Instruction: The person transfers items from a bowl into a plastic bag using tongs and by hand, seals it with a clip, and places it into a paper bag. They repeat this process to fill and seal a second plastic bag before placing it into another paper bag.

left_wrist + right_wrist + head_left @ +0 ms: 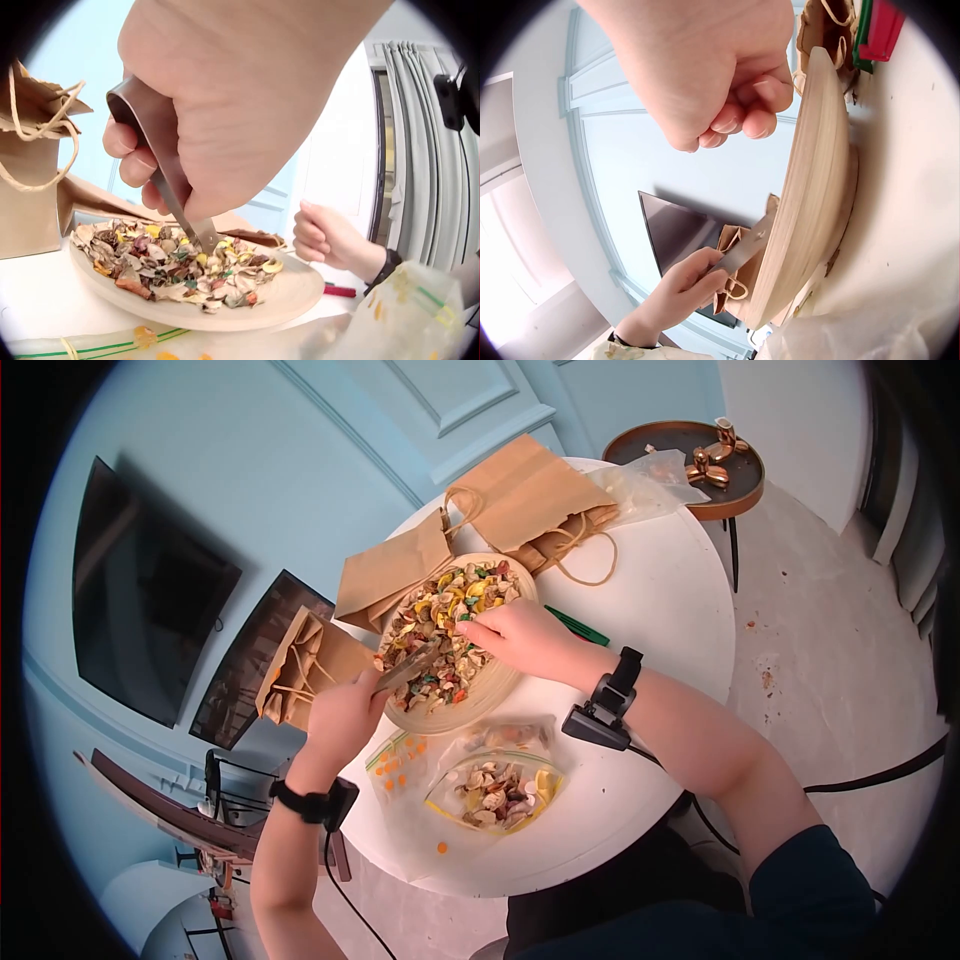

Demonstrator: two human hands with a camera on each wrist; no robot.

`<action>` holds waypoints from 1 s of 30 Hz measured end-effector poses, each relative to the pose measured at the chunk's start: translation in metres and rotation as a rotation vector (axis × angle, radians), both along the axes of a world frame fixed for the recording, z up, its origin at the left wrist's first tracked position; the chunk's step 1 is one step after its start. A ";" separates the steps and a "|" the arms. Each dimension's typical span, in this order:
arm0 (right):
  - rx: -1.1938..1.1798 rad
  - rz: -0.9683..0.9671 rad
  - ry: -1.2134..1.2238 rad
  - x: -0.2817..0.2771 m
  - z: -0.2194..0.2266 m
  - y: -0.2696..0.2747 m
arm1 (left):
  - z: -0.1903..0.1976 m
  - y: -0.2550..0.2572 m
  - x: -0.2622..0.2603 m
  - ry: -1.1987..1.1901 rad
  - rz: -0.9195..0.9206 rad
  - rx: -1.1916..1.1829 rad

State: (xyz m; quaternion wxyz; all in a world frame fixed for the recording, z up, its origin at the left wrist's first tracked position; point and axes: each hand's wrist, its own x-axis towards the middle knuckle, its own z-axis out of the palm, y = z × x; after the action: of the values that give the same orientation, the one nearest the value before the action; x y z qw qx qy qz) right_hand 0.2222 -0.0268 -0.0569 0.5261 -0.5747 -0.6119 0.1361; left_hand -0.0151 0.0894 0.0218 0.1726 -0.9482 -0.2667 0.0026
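My left hand [345,715] grips metal tongs [169,157] by their bent upper end. Their tips reach into a heap of dried petals and small cones [440,610], coloured brown, yellow, red and green. The heap lies on a round wooden plate [440,722] at the middle of the white table. Over the plate's right side hovers my right hand [515,635]. Its fingers [757,124] are curled in toward the palm, and nothing shows between them in the right wrist view.
Brown paper bags [530,490] stand behind and left of the plate. In front lies a clear zip bag [495,795] of dried petals, beside a bag with orange pieces [402,760]. A green object [577,626] lies right of the plate. A round side table [730,500] stands beyond.
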 end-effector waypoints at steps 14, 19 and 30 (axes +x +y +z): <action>0.034 -0.010 0.000 -0.001 -0.006 0.004 | 0.044 -0.128 -0.063 0.037 -0.020 -0.602; 0.019 -0.010 -0.005 0.000 -0.004 0.003 | 0.036 -0.080 -0.047 -0.157 -0.016 -0.242; -0.023 0.005 -0.007 0.000 -0.002 0.001 | -0.014 0.000 -0.003 0.018 0.041 -0.114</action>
State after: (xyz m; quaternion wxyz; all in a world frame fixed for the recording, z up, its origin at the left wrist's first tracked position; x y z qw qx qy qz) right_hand 0.2224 -0.0256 -0.0585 0.5171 -0.5795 -0.6136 0.1424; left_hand -0.0184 0.0893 0.0082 0.1207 -0.9508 -0.2838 0.0301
